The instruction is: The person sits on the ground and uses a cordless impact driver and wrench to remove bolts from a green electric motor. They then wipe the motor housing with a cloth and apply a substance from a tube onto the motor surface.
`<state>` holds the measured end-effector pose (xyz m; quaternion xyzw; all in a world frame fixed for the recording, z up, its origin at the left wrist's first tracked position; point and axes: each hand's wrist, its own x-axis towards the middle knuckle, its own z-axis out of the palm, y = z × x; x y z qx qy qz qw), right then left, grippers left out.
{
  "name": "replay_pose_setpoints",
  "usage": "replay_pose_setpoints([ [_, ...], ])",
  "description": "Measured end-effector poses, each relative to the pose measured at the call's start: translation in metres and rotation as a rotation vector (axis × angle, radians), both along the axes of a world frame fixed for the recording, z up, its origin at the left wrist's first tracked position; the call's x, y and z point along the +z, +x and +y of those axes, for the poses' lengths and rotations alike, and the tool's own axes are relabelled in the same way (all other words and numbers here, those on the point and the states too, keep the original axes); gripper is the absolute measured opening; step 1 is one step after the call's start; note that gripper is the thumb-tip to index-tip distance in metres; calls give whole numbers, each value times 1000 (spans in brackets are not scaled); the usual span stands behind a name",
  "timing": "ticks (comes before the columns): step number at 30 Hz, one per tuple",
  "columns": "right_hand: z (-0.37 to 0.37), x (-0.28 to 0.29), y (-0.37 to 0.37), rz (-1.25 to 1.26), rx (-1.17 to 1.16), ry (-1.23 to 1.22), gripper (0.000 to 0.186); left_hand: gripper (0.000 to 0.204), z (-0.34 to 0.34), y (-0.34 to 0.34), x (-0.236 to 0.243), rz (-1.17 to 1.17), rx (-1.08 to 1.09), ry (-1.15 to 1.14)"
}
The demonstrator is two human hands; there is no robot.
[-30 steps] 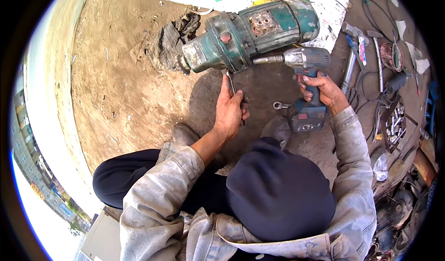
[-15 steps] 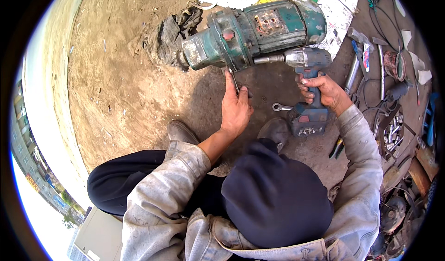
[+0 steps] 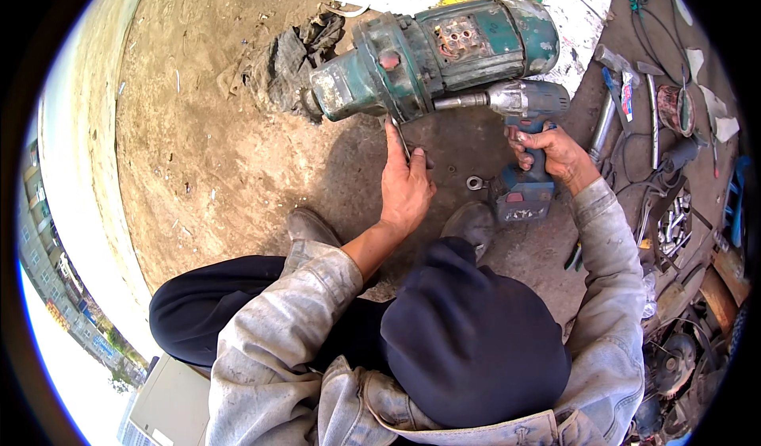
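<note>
Impact driver (image 3: 527, 99) barely shifted, so socket (image 3: 468, 100) still at green motor (image 3: 483, 57) — right hand (image 3: 561, 157) fingers clamped on driver, left hand (image 3: 407, 192) fingers around slim tool (image 3: 403, 138).

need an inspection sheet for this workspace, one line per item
Surface: brown, dusty ground with scattered specks.
Work things: green geared motor, lying horizontal; cordless impact wrench, its socket end at the motor.
Clutter: dark rag, ring spanner, hammer, sockets.
Hands: left hand grips a slim metal tool; right hand grips the impact wrench's handle.
Cables: loose cable loops at upper right.
Surroundings: buildings beyond, left.
</note>
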<state>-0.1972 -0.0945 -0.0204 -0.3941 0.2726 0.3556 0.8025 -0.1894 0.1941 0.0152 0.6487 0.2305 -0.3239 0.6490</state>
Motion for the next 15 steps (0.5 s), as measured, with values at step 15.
replay_pose_setpoints([
  [15, -1, -5, -17, -139, -77, -180, 33, 48, -4, -23, 13, -269, -289, 85],
])
